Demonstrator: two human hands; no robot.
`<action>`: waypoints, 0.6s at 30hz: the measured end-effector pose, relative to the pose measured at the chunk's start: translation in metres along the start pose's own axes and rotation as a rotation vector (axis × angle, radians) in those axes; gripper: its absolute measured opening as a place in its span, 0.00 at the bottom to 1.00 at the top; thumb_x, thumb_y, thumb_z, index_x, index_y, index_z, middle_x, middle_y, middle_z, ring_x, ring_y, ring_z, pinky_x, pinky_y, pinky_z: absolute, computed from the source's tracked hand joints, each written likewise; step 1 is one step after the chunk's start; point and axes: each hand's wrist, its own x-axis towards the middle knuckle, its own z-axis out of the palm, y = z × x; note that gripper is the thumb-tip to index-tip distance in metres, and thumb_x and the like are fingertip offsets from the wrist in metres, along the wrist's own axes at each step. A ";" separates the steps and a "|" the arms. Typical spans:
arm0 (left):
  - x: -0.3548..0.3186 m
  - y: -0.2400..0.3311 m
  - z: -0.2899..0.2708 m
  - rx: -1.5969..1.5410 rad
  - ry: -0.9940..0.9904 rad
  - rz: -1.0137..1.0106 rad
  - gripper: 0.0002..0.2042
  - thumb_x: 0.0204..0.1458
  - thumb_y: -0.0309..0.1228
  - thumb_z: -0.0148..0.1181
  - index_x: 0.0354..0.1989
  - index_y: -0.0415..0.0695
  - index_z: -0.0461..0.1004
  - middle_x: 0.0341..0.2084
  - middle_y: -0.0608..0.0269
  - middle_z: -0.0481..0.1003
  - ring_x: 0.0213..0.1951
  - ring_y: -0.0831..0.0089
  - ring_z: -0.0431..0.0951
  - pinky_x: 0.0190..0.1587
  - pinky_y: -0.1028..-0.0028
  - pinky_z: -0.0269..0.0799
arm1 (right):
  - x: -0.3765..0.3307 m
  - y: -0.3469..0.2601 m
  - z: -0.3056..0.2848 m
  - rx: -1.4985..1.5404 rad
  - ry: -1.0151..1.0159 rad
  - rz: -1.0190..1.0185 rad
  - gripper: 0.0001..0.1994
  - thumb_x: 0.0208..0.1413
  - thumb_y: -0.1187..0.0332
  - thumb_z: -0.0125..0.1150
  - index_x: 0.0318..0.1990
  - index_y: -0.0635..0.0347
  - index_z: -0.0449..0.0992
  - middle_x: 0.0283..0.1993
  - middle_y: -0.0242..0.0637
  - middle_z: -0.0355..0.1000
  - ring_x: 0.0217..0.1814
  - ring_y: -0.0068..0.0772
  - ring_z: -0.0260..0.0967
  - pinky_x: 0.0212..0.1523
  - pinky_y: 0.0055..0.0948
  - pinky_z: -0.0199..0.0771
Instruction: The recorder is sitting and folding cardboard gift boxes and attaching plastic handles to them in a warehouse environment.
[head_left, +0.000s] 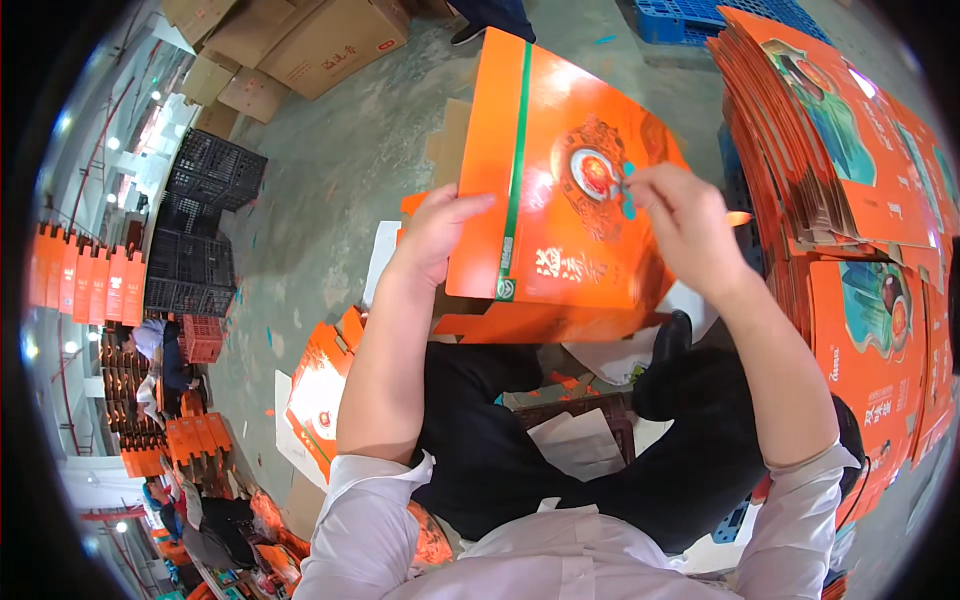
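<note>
An orange cardboard box with a green stripe and a round food picture is tilted above my lap. My left hand grips its left edge, thumb lying on the printed face. At the right part of that face, my right hand has its fingertips pinched together over a small teal piece. The fingers partly cover this piece, so its full shape is hidden. More orange cardboard shows below the printed face, near my knees.
To the right rise tall stacks of flat orange printed cartons. Another orange carton lies by my left forearm. Black crates and brown cardboard boxes stand far left. A blue pallet is at the back; teal and orange scraps litter the floor.
</note>
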 end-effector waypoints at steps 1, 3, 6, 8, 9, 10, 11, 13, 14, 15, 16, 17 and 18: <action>-0.001 0.000 0.001 0.004 0.002 0.004 0.17 0.56 0.26 0.58 0.53 0.33 0.72 0.46 0.54 0.79 0.46 0.66 0.80 0.50 0.68 0.76 | -0.003 -0.002 0.004 0.013 -0.035 -0.006 0.05 0.59 0.72 0.57 0.38 0.65 0.77 0.35 0.48 0.75 0.40 0.54 0.73 0.41 0.40 0.74; -0.006 0.000 0.009 -0.192 -0.087 -0.068 0.16 0.54 0.26 0.59 0.51 0.33 0.74 0.45 0.55 0.79 0.46 0.66 0.80 0.50 0.67 0.76 | -0.009 -0.007 0.015 0.059 -0.085 0.029 0.06 0.59 0.71 0.58 0.37 0.64 0.78 0.35 0.48 0.75 0.38 0.53 0.74 0.40 0.40 0.75; -0.012 0.002 0.014 -0.299 -0.132 -0.115 0.16 0.54 0.25 0.58 0.52 0.33 0.74 0.44 0.55 0.79 0.46 0.66 0.80 0.50 0.67 0.76 | -0.013 -0.012 0.028 0.054 -0.153 0.068 0.07 0.59 0.70 0.58 0.37 0.64 0.79 0.34 0.49 0.76 0.37 0.52 0.75 0.39 0.41 0.75; -0.016 0.001 0.018 -0.334 -0.148 -0.103 0.17 0.54 0.25 0.58 0.52 0.33 0.73 0.45 0.55 0.78 0.46 0.66 0.80 0.49 0.67 0.77 | -0.013 -0.015 0.031 0.034 -0.151 0.086 0.08 0.59 0.69 0.58 0.37 0.64 0.79 0.34 0.49 0.76 0.37 0.51 0.75 0.38 0.42 0.75; -0.017 0.000 0.020 -0.369 -0.160 -0.090 0.18 0.54 0.24 0.58 0.53 0.33 0.73 0.45 0.54 0.78 0.46 0.66 0.80 0.49 0.68 0.77 | -0.013 -0.016 0.033 0.019 -0.152 0.101 0.08 0.59 0.68 0.59 0.37 0.64 0.79 0.34 0.49 0.76 0.37 0.51 0.75 0.38 0.42 0.75; -0.019 0.001 0.022 -0.368 -0.156 -0.089 0.18 0.54 0.24 0.58 0.53 0.33 0.73 0.45 0.54 0.78 0.46 0.66 0.80 0.49 0.68 0.77 | -0.012 -0.019 0.033 0.012 -0.140 0.124 0.08 0.59 0.68 0.58 0.35 0.65 0.78 0.33 0.49 0.76 0.35 0.51 0.75 0.36 0.43 0.74; -0.019 0.002 0.027 -0.379 -0.168 -0.084 0.18 0.54 0.24 0.58 0.54 0.33 0.72 0.46 0.54 0.78 0.46 0.66 0.80 0.49 0.68 0.77 | -0.011 -0.019 0.032 0.011 -0.142 0.124 0.08 0.59 0.68 0.58 0.35 0.65 0.78 0.33 0.49 0.76 0.35 0.51 0.75 0.36 0.43 0.74; -0.022 0.003 0.033 -0.391 -0.178 -0.079 0.19 0.54 0.24 0.58 0.55 0.33 0.72 0.47 0.54 0.78 0.46 0.66 0.80 0.50 0.68 0.76 | -0.011 -0.017 0.030 -0.014 -0.176 0.153 0.08 0.58 0.68 0.58 0.34 0.65 0.78 0.32 0.49 0.75 0.34 0.51 0.75 0.36 0.43 0.75; -0.025 0.005 0.036 -0.383 -0.185 -0.075 0.19 0.54 0.24 0.58 0.55 0.33 0.71 0.47 0.55 0.77 0.46 0.67 0.80 0.50 0.68 0.76 | -0.011 -0.016 0.032 -0.013 -0.178 0.153 0.08 0.58 0.68 0.58 0.34 0.65 0.78 0.32 0.49 0.75 0.34 0.51 0.75 0.36 0.43 0.75; -0.026 0.005 0.037 -0.375 -0.193 -0.072 0.20 0.54 0.24 0.57 0.56 0.33 0.70 0.48 0.55 0.77 0.46 0.67 0.79 0.50 0.69 0.76 | -0.012 -0.013 0.035 -0.011 -0.186 0.152 0.08 0.58 0.69 0.57 0.34 0.65 0.77 0.33 0.49 0.75 0.34 0.51 0.75 0.36 0.43 0.75; -0.025 0.003 0.035 -0.375 -0.191 -0.072 0.20 0.54 0.24 0.57 0.56 0.33 0.70 0.48 0.55 0.77 0.46 0.67 0.79 0.50 0.69 0.76 | -0.013 -0.012 0.037 -0.009 -0.194 0.151 0.08 0.58 0.69 0.57 0.33 0.65 0.77 0.33 0.49 0.75 0.34 0.51 0.75 0.36 0.44 0.74; -0.023 0.001 0.032 -0.374 -0.222 -0.068 0.21 0.55 0.24 0.57 0.57 0.32 0.69 0.49 0.53 0.76 0.47 0.66 0.79 0.51 0.68 0.76 | -0.013 -0.013 0.037 -0.008 -0.197 0.150 0.08 0.58 0.69 0.57 0.33 0.65 0.77 0.33 0.49 0.75 0.34 0.51 0.75 0.36 0.44 0.74; -0.022 0.000 0.031 -0.373 -0.253 -0.064 0.22 0.55 0.23 0.57 0.59 0.31 0.67 0.49 0.50 0.76 0.48 0.64 0.79 0.52 0.67 0.76 | -0.012 -0.015 0.037 -0.012 -0.203 0.157 0.08 0.57 0.69 0.57 0.33 0.66 0.76 0.33 0.49 0.75 0.34 0.51 0.75 0.36 0.44 0.74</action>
